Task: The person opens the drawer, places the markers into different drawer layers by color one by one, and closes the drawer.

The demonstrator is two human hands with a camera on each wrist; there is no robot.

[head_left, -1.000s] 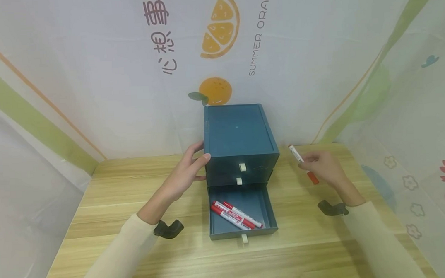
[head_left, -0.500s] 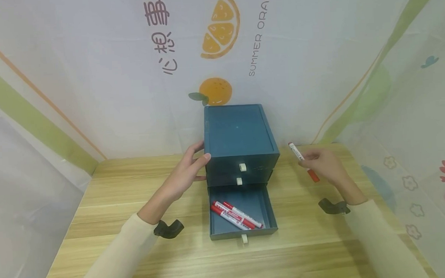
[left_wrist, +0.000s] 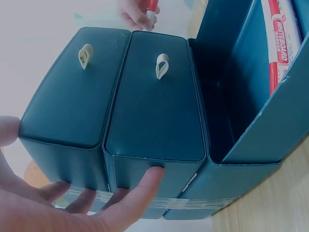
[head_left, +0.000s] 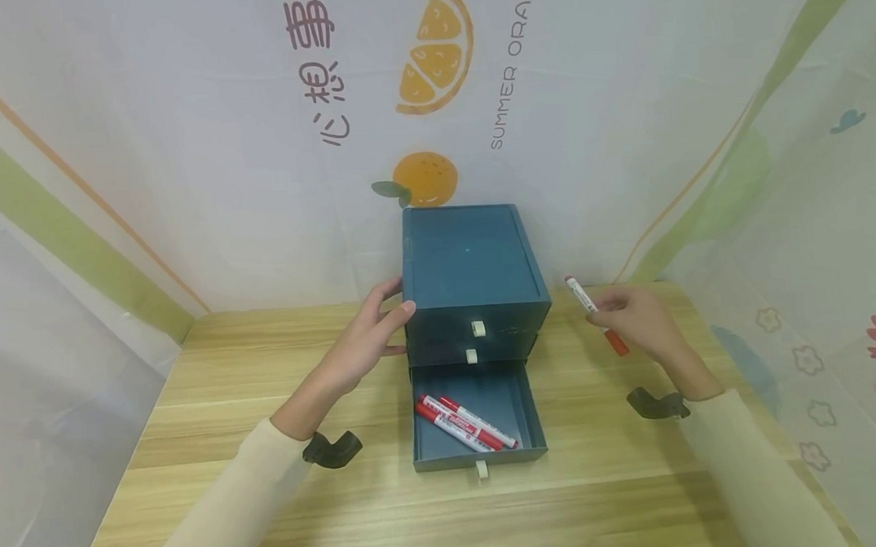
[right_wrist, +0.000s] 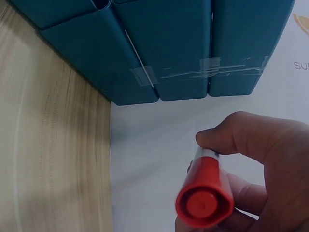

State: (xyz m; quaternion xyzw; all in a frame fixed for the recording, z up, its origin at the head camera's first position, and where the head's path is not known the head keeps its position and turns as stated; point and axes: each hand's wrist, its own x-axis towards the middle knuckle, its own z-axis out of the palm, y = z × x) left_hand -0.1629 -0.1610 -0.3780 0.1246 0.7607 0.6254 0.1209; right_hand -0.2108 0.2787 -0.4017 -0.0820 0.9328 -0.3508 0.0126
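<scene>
A dark blue drawer unit (head_left: 470, 256) stands against the wall in the head view, its bottom drawer (head_left: 537, 432) pulled out. Red-and-white whiteboard markers (head_left: 459, 426) lie slantwise in that drawer; the left wrist view shows the label of one marker (left_wrist: 282, 41). My left hand (head_left: 363, 338) rests against the unit's left side with fingers spread, thumb at the top front corner. To the right of the unit, my right hand (head_left: 634, 322) pinches a whiteboard marker (head_left: 580, 294) above the table. The marker's red end (right_wrist: 203, 193) faces the right wrist camera; my fingers hide its middle.
Two upper drawers with small white pull loops (head_left: 478, 329) are closed. Clear tape (right_wrist: 210, 67) runs across the unit's side. The wooden table (head_left: 272, 509) meets a printed cloth wall (head_left: 260, 232) behind and at both sides.
My right hand has lifted slightly with the marker in it, staying beside the unit. My left hand, the open drawer and the markers in it have not moved.
</scene>
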